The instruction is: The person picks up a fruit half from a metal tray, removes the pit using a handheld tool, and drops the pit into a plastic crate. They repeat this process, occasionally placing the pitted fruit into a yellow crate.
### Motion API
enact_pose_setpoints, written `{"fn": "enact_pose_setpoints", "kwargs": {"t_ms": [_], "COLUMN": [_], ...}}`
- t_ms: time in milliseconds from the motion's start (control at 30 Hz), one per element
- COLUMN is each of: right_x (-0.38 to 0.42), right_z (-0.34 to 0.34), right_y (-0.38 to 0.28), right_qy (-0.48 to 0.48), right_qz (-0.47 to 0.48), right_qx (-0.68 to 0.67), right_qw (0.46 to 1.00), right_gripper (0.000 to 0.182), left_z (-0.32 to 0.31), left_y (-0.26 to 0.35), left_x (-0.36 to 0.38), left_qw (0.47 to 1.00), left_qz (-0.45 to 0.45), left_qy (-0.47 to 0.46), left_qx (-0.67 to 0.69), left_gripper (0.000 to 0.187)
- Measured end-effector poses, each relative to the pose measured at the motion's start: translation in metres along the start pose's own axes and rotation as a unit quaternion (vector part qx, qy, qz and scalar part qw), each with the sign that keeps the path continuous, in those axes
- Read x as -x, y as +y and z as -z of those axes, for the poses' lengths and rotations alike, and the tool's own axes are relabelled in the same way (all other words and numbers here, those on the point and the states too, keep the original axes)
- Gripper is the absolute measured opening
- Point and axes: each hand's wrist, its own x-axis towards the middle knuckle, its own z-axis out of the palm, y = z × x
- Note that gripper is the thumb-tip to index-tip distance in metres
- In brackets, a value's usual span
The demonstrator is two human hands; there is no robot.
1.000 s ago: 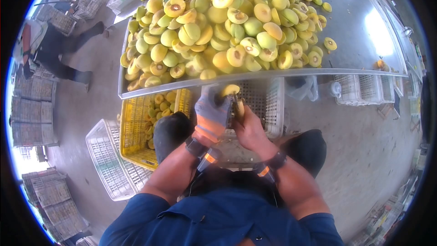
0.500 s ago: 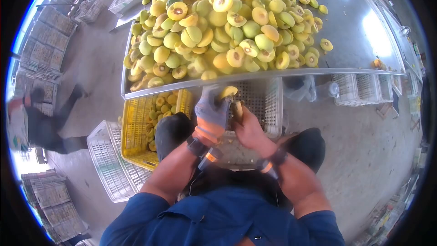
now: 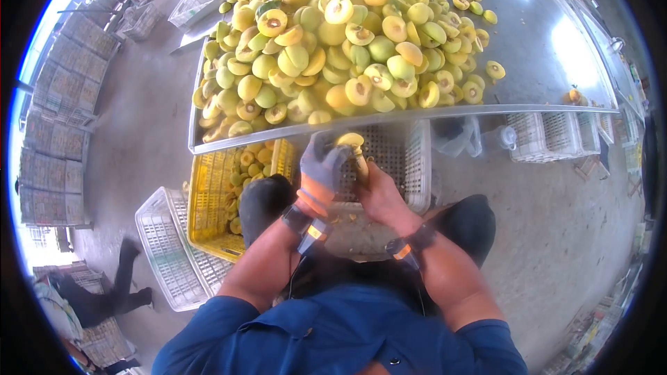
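The gloved left hand (image 3: 321, 167) grips a yellow fruit (image 3: 349, 141) while the bare right hand (image 3: 375, 191), fingers clenched on something unclear, seems mid-cut, needing steady pressure next.

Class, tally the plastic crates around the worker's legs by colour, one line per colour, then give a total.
Yellow crate: 1
White crates, one left of the yellow, one under the hands, one far right: 3
Total: 4
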Motion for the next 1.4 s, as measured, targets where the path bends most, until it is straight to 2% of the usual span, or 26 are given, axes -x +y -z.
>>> {"fn": "enact_pose_setpoints", "kwargs": {"t_ms": [33, 100, 167, 200, 267, 300, 333, 400, 500, 567, 600, 633, 700, 733, 767, 800, 833, 900, 933, 1000, 1067, 1133, 1167, 1267, 1300, 1400], "right_x": [-0.001, 0.001, 0.000, -0.002, 0.005, 0.006, 0.008, 0.013, 0.018, 0.024, 0.023, 0.022, 0.020, 0.020, 0.022, 0.025, 0.025, 0.022, 0.023, 0.025, 0.031, 0.032, 0.032, 0.029, 0.030, 0.025], "right_z": [-0.002, -0.008, -0.011, -0.012, 0.002, 0.007, 0.002, -0.010, -0.003, 0.004, 0.009, 0.011, 0.010, 0.010, 0.008, 0.008, 0.008, 0.005, 0.008, 0.014, 0.018, 0.020, 0.022, 0.020, 0.018, 0.012], "right_y": [-0.001, -0.001, 0.006, 0.009, -0.011, -0.017, -0.015, -0.012, -0.014, -0.017, -0.018, -0.014, -0.006, -0.007, -0.008, -0.008, 0.000, 0.020, 0.019, 0.013, 0.006, 0.001, 0.000, -0.009, -0.011, -0.007], "right_qy": [-0.008, -0.027, -0.062, -0.080, -0.191, -0.242, -0.213, -0.155, -0.222, -0.255, -0.271, -0.277, -0.288, -0.255, -0.219, -0.182, -0.149, -0.083, -0.077, -0.065, -0.021, 0.002, 0.003, 0.027, 0.037, 0.083], "right_qz": [-0.001, -0.005, 0.065, 0.100, -0.070, -0.153, -0.114, -0.035, -0.123, -0.146, -0.154, -0.146, -0.129, -0.101, -0.075, -0.052, -0.036, -0.007, -0.010, -0.014, 0.022, 0.045, 0.049, 0.064, 0.068, 0.120], "right_qx": [0.020, 0.061, -0.043, -0.097, -0.232, -0.293, -0.271, -0.221, -0.296, -0.333, -0.349, -0.338, -0.317, -0.286, -0.254, -0.221, -0.152, -0.011, -0.013, -0.016, -0.046, -0.053, -0.044, -0.042, -0.045, -0.030], "right_qw": [1.000, 0.998, 0.995, 0.987, 0.951, 0.912, 0.932, 0.962, 0.921, 0.896, 0.884, 0.888, 0.894, 0.918, 0.939, 0.957, 0.976, 0.996, 0.997, 0.998, 0.999, 0.998, 0.998, 0.997, 0.996, 0.989], "right_gripper": [0.027, 0.028, 0.026, 0.025, 0.022, 0.021, 0.019, 0.015, 0.012, 0.013, 0.013, 0.015, 0.017, 0.018, 0.020, 0.021, 0.024, 0.030, 0.032, 0.038, 0.043, 0.046, 0.047, 0.046, 0.045, 0.040], "left_z": [-0.004, 0.001, 0.008, 0.010, 0.013, 0.012, 0.011, 0.004, -0.009, 0.001, 0.004, 0.006, 0.003, 0.000, 0.012, 0.028, 0.025, 0.030, 0.041, 0.063, 0.100, 0.153, 0.162, 0.163, 0.155, 0.099], "left_y": [0.007, -0.005, -0.011, -0.006, 0.000, 0.003, 0.004, 0.008, 0.019, 0.019, 0.020, 0.019, 0.019, 0.023, 0.015, -0.008, 0.013, 0.043, 0.052, 0.077, 0.103, 0.109, 0.114, 0.120, 0.117, 0.112], "left_x": [-0.004, -0.016, -0.018, -0.018, -0.018, -0.017, -0.015, -0.009, -0.002, -0.015, -0.022, -0.022, -0.017, -0.017, -0.023, -0.037, -0.035, -0.029, -0.026, -0.020, -0.015, -0.021, -0.021, -0.031, -0.036, -0.054], "left_qw": [0.999, 0.997, 0.914, 0.888, 0.828, 0.893, 0.943, 0.977, 0.980, 0.911, 0.844, 0.864, 0.840, 0.822, 0.834, 0.825, 0.881, 0.923, 0.919, 0.959, 0.946, 0.906, 0.835, 0.831, 0.845, 0.863], "left_qz": [0.042, -0.019, -0.178, -0.214, -0.282, -0.213, -0.140, -0.041, 0.032, -0.199, -0.314, -0.253, -0.299, -0.323, -0.253, -0.262, -0.213, -0.179, -0.199, -0.143, -0.151, -0.125, -0.126, -0.156, -0.190, -0.112], "left_qy": [0.016, 0.012, -0.012, -0.016, -0.025, -0.040, -0.054, -0.064, -0.078, -0.179, -0.223, -0.255, -0.166, -0.119, -0.078, 0.042, 0.053, 0.080, 0.096, 0.145, 0.182, 0.231, 0.252, 0.251, 0.199, 0.119], "left_qx": [-0.007, -0.080, -0.365, -0.406, -0.483, -0.394, -0.298, -0.200, -0.178, -0.315, -0.373, -0.352, -0.421, -0.453, -0.484, -0.499, -0.420, -0.332, -0.327, -0.196, -0.222, -0.331, -0.472, -0.471, -0.459, -0.479], "left_gripper": [0.026, 0.020, 0.015, 0.016, 0.016, 0.017, 0.017, 0.018, 0.019, 0.020, 0.021, 0.034, 0.034, 0.034, 0.037, 0.033, 0.029, 0.020, 0.017, 0.016, 0.016, 0.018, 0.018, 0.021, 0.023, 0.037]}}
